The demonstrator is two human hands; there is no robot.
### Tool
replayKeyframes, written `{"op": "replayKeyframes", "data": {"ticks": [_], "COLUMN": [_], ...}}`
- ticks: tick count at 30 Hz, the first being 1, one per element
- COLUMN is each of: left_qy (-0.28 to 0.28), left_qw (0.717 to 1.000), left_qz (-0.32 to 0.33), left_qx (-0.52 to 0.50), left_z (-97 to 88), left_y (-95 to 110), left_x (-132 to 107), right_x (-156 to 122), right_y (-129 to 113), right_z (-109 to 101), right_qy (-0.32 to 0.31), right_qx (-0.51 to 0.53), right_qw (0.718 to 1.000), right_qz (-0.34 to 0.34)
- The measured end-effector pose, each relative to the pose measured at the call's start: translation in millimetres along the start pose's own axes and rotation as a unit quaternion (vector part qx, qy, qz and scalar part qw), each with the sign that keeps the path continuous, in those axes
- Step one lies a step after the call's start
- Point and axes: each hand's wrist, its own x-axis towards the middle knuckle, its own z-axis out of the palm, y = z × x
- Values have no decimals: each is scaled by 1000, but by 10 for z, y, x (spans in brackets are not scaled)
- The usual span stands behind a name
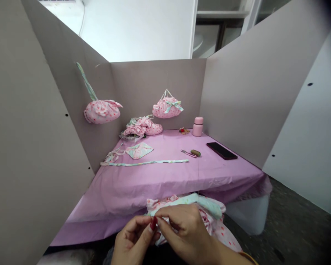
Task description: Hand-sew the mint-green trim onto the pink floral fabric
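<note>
We held a soft fabric piece (pixel 212 209), pink with small red dots and a mint-green band along its top, just off the near edge of the table (pixel 165 180) and a little below it, towards the near right corner. Our right hand (pixel 187 228) lay over the bundle with its grip closed on a gathered fold. Our left hand (pixel 135 235) met it from the left, its grip pinched shut on the same fold between thumb and forefinger. We could not tell whether a needle sat between the fingertips.

The cloth looked light, limp and easily crumpled. We judged it would sag wherever it was unsupported, so the firmer banded edge seemed the best place to hold it.

On the table, which was covered in lilac cloth, a long mint fabric strip (pixel 149 162) lay across the middle. A folded patch (pixel 139 150) sat just beyond the strip's left end. Thread snips (pixel 188 152) and a thread spool (pixel 195 152) lay touching to the right of centre, and a dark phone (pixel 221 150) lay near the right edge. A pile of pouches (pixel 143 129) sat in the far left corner, and a pink bottle (pixel 198 126) stood at the far edge. Grey cardboard walls (pixel 237 92) enclosed three sides, with one finished pouch (pixel 102 111) hanging on the left wall and another pouch (pixel 167 107) on the back wall.
</note>
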Motion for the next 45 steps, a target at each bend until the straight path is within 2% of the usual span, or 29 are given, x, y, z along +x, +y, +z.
{"op": "replayKeyframes", "data": {"ticks": [17,34,45], "left_qy": [-16,-4,-36], "left_qw": [999,999,998], "left_qz": [28,35,42], "left_qx": [17,38,30], "left_z": [4,-7,-36], "left_y": [-2,-7,-43], "left_x": [-32,-38,-14], "right_x": [-17,-26,-7], "right_y": [-14,4,14], "right_z": [-7,-1,10], "right_qy": [2,-6,6], "right_qx": [-12,3,13], "right_qw": [1000,1000,1000], "right_qz": [15,24,15]}}
